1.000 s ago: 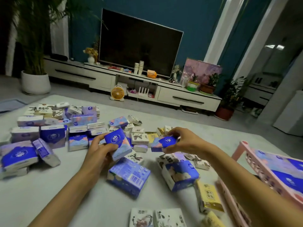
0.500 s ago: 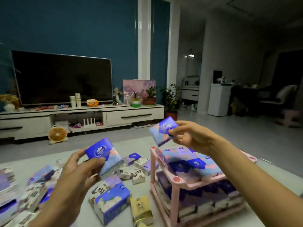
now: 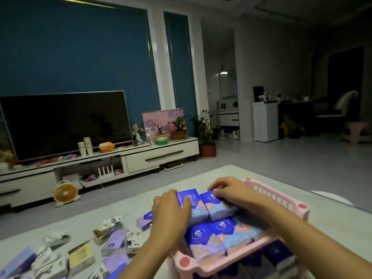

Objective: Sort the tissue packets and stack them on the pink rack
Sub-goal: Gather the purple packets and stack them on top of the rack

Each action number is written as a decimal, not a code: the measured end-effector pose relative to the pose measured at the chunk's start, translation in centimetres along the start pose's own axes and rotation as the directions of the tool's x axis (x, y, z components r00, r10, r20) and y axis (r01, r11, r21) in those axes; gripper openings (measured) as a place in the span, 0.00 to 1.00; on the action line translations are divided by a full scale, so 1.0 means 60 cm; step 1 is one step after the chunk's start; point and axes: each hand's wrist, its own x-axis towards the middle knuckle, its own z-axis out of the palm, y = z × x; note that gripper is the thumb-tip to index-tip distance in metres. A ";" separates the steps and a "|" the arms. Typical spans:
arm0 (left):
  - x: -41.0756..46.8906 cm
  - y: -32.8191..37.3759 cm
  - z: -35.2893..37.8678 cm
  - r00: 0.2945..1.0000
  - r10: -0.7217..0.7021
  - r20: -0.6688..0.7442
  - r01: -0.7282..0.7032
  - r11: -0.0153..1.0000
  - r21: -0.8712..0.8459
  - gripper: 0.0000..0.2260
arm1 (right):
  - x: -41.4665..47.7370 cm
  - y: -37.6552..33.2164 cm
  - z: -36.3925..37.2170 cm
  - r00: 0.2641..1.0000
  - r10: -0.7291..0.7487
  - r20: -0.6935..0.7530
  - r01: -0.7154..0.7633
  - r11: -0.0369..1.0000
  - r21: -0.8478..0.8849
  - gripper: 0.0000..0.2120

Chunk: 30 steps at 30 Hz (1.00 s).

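I see L hand gripping left packet, thumb on top. R hand has fingers curled over far end of right packet. Both packets side by side, touching, on top tier of pink rack, behind 2 more blue packets. Other loose packets on table, left of rack.

- Left hand grips the left packet, thumb on top, covering its left side; the fingertips are out of sight.
- Right hand curls over the far end of the right packet and hides it; the thumb is unseen.
- Rack: the lower shelf is dark, blurred and cut by the bottom edge; its packets cannot be counted.
- Loose packets at bottom left are smeared, print unreadable, some cut off.
- TV is cut off at the left edge.
- Clutter on the far desk is too small and dim to name.
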 end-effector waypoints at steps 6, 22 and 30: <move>0.002 -0.003 0.008 0.994 -0.068 0.080 0.054 0.984 0.169 0.16 | 0.007 0.018 0.030 0.973 -0.209 -0.096 0.166 0.926 -0.338 0.13; -0.002 -0.006 0.015 0.992 -0.060 0.114 0.044 0.990 0.136 0.15 | 0.010 -0.003 0.035 0.974 -0.202 -0.102 0.165 0.942 -0.294 0.11; -0.008 0.006 0.011 0.991 -0.124 0.058 0.115 0.984 0.137 0.15 | -0.003 -0.017 0.040 0.957 -0.274 -0.100 0.162 0.784 -0.599 0.14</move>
